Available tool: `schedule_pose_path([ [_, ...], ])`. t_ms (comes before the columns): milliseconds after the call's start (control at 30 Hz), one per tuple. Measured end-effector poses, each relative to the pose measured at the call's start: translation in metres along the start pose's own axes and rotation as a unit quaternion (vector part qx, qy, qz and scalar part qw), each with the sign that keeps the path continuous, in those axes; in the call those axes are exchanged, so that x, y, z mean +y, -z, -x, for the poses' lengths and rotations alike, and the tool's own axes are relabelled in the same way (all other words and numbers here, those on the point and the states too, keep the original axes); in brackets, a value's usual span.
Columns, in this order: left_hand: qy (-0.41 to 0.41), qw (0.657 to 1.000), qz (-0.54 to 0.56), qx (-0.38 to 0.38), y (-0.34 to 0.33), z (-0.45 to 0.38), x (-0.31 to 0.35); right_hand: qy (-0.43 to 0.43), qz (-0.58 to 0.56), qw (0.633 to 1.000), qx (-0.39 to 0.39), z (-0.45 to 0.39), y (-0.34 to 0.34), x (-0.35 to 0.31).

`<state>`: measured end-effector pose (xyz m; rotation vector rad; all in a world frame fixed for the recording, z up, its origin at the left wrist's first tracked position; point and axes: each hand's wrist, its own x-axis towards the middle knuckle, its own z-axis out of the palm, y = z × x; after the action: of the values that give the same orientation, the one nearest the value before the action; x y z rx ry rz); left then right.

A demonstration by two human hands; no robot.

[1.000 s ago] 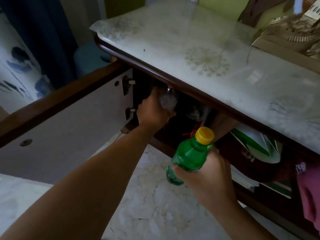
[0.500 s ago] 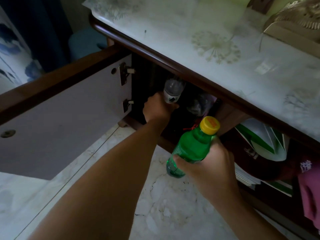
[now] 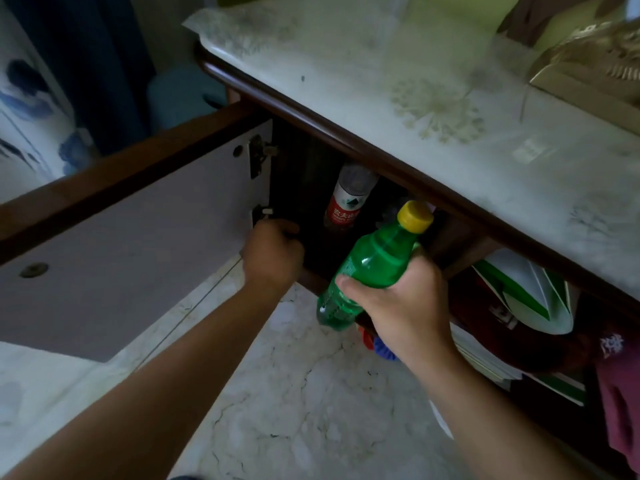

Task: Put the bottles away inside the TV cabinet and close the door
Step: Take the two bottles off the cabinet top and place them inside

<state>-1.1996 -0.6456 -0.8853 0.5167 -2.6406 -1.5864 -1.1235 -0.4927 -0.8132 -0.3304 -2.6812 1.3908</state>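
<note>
A clear water bottle [image 3: 346, 199] with a red and white label stands upright inside the dark cabinet opening, under the cabinet's top edge. My left hand [image 3: 272, 254] is to its lower left at the front of the opening, fingers curled, apart from the bottle and holding nothing that I can see. My right hand [image 3: 401, 306] grips a green bottle [image 3: 370, 261] with a yellow cap, tilted with the cap up and towards the opening, just in front of the cabinet. The cabinet door [image 3: 131, 258] is swung wide open to the left.
The cabinet's pale marble-patterned top [image 3: 398, 81] overhangs the opening. To the right, an open shelf holds green and white papers [image 3: 523, 289] and a pink cloth [image 3: 620, 393]. A gold object [image 3: 588, 71] sits on the top at the right. Below lies marbled floor [image 3: 311, 393].
My left hand has let go of the water bottle, which now stands inside, and has drawn back to the lower left. My right hand has brought the green bottle closer to the opening.
</note>
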Motion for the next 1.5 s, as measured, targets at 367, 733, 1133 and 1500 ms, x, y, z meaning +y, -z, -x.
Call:
schedule_pose_path([
  [367,-0.129,0.988,-0.045,-0.069,0.008,0.029,-0.015,-0.017,-0.017,0.999,0.026,-0.055,-0.052,-0.023],
  [733,-0.089,0.990,-0.103,0.038,-0.009,0.000,0.010,-0.057,-0.059,0.997,-0.010,-0.080,-0.086,-0.026],
  [1133,-0.074,0.993,-0.081,0.034,-0.020,-0.015,0.019,-0.106,-0.059,0.992,-0.019,-0.061,-0.075,0.001],
  [1500,-0.077,0.995,-0.056,0.011,-0.027,-0.037,0.017,-0.112,0.000,0.992,-0.051,-0.062,-0.053,-0.002],
])
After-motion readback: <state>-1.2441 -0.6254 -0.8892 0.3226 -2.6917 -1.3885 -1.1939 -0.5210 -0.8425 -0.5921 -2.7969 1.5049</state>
